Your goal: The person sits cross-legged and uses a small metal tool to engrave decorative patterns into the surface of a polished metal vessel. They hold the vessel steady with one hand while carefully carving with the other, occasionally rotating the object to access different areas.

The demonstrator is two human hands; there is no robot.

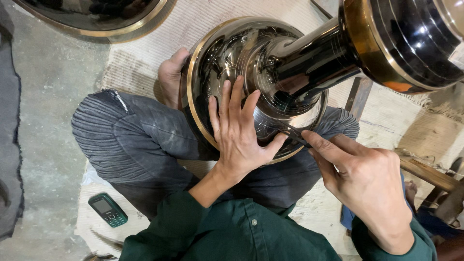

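Vase [270, 67]: glossy black, brass-rimmed

A small green phone [108, 210] with grey screen lies on the mat.

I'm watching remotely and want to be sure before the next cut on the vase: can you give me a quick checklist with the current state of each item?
1. Left hand flat on the black metal vase, steadying it: ok.
2. Right hand gripping the thin engraving tool: ok.
3. Tool tip touching the vase surface: cannot tell, it is partly hidden beside the left thumb.
4. Vase supported on the lap, with a foot against its rim: ok.
5. Left thumb away from the tool tip: not ok, it lies right beside it.
6. Mobile phone out of the work area, on the mat: ok.
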